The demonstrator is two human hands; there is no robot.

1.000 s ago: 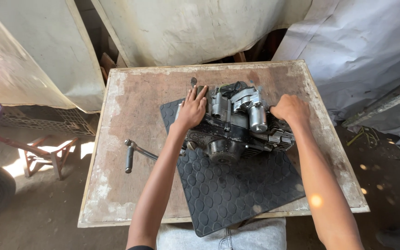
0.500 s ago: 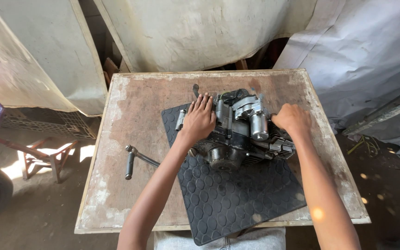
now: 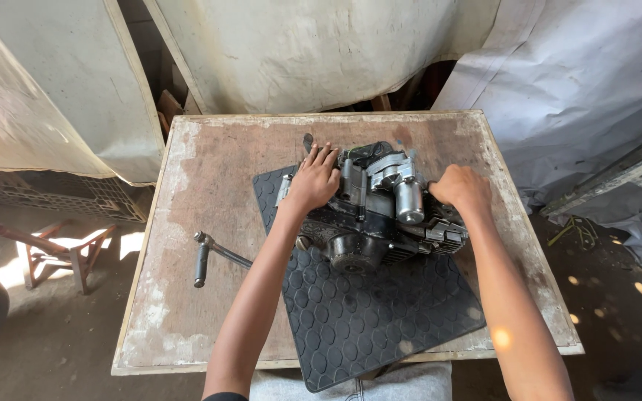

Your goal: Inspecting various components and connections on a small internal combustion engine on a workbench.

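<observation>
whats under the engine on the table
A black rubber mat with a hexagon pattern lies under the engine, on the worn wooden table. The mat directly beneath the engine is hidden, as is anything there.

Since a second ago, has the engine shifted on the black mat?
Cannot tell: the engine sits on the mat's far half as before, left hand and right hand on its sides.
</observation>
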